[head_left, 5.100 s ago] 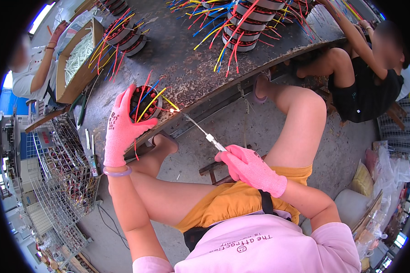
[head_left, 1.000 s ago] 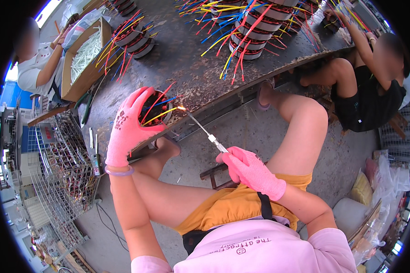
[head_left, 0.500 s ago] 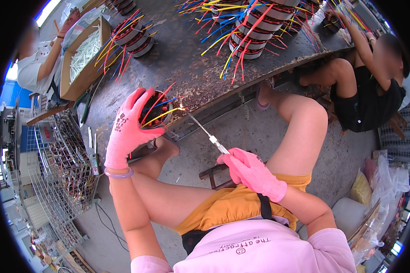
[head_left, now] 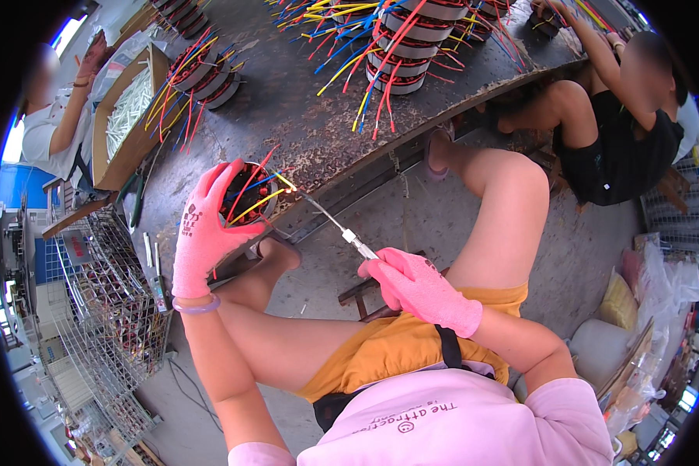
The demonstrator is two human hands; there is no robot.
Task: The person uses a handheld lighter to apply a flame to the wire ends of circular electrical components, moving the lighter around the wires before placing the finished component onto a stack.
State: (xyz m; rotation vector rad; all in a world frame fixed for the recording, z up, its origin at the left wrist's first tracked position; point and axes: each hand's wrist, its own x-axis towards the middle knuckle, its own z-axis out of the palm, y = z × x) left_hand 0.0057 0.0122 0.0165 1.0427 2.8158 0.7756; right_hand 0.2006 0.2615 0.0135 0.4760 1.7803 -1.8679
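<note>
Steadying the wired coil [head_left: 246, 203] at the surface [head_left: 318, 132] edge, my left hand [head_left: 203, 233] grips it; right hand [head_left: 419, 286] clenches a thin probe [head_left: 330, 221] aimed at its wires.

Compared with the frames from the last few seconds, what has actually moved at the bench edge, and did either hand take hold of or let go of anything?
Little changed. The left hand shifted slightly on the wound coil, fingers now spread over its near side. Nothing was taken up or released. The right hand still grips the thin metal tool, its tip at the yellow wire. The stacked coils on the table stayed put.
</note>
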